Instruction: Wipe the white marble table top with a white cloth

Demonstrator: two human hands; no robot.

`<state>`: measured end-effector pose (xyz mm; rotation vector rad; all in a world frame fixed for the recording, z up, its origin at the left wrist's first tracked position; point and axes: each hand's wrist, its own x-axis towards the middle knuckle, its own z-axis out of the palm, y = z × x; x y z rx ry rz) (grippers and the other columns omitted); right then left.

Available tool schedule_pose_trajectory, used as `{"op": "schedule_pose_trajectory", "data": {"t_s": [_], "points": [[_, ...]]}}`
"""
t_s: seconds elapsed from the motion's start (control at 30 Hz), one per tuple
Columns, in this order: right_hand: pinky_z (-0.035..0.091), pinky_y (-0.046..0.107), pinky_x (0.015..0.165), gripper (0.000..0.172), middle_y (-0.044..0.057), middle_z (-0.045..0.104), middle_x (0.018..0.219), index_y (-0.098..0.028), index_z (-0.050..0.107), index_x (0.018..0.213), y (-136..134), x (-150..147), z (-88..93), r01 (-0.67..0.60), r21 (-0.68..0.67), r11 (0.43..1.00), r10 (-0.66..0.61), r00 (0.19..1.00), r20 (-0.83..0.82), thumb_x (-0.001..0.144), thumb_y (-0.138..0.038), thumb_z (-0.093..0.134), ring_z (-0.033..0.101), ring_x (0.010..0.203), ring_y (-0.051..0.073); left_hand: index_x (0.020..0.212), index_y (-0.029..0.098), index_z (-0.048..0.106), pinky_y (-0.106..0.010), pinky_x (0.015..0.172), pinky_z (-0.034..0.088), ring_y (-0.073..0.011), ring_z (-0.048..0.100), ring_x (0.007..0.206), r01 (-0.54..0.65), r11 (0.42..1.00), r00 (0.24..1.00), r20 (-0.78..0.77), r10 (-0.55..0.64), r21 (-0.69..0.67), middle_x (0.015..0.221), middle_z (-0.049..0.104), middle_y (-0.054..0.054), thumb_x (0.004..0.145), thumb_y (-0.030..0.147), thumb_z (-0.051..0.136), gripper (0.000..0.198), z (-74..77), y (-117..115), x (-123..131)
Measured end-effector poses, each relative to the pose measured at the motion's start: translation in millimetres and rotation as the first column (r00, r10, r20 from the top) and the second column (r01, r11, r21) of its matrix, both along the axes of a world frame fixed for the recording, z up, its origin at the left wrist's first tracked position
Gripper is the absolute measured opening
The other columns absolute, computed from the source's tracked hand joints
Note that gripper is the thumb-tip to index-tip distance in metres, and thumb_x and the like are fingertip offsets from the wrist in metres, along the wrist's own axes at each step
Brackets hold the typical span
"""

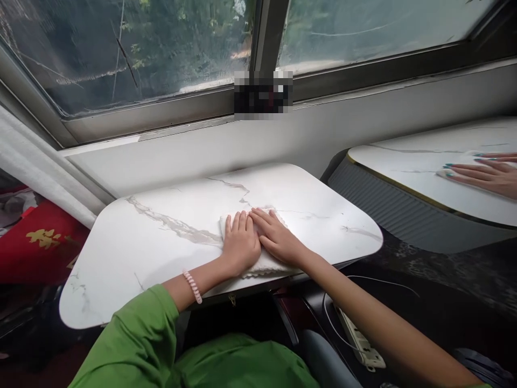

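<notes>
Both of my hands lie flat on a folded white cloth at the front middle of a white marble-patterned tabletop. My left hand presses down with its fingers stretched forward, and a pink coiled band circles that wrist. Beside it, touching it, my right hand rests palm down with fingers extended towards the window. The cloth's scalloped edge shows around and below the hands; the part under the palms is hidden.
At right, another person's hands lie on a white cloth on a second marble-patterned table. A window frame runs behind. A red bag is at left. A power strip and white cable lie below.
</notes>
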<state>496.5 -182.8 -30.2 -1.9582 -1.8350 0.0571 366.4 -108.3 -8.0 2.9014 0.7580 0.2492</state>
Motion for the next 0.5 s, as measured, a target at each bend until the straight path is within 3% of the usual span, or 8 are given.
{"op": "schedule_pose_trajectory", "data": {"t_s": [0.17, 0.3, 0.5], "points": [[0.029, 0.049, 0.115, 0.056, 0.02, 0.04, 0.148, -0.003, 0.045, 0.138, -3.4, -6.4, -5.9, 0.145, 0.063, 0.987, -0.148, 0.988, 0.046, 0.089, -0.028, 0.034, 0.032, 0.14, 0.029, 0.145, 0.005, 0.033, -0.045, 0.12, 0.011, -0.0234, 0.021, 0.144, 0.019, 0.999, 1.0, -0.004, -0.019, -0.04, 0.154, 0.03, -0.012, 0.098, 0.026, 0.025, 0.052, 1.8, 1.6, -4.3], [0.031, 0.049, 0.114, 0.056, 0.02, 0.044, 0.145, -0.001, 0.045, 0.138, -4.0, -7.5, -13.7, 0.152, 0.052, 0.987, -0.158, 0.976, 0.147, 0.09, -0.025, 0.029, 0.034, 0.139, 0.03, 0.145, 0.009, 0.033, -0.046, 0.12, 0.01, -0.0225, 0.021, 0.144, 0.042, 0.999, 0.999, 0.021, -0.042, -0.02, 0.154, 0.032, -0.009, 0.097, 0.025, 0.023, 0.052, -3.6, 2.8, -2.5], [0.032, 0.054, 0.112, 0.058, 0.015, 0.043, 0.147, -0.007, 0.04, 0.143, 30.1, 18.1, -17.8, 0.16, 0.009, 0.987, -0.159, 0.97, 0.183, 0.088, -0.023, 0.029, 0.033, 0.139, 0.03, 0.145, 0.008, 0.033, -0.045, 0.12, 0.011, -0.0223, 0.022, 0.144, 0.023, 0.998, 0.999, -0.02, -0.024, -0.061, 0.154, 0.031, -0.01, 0.094, 0.023, 0.025, 0.054, -1.1, 31.5, 24.0]]}}
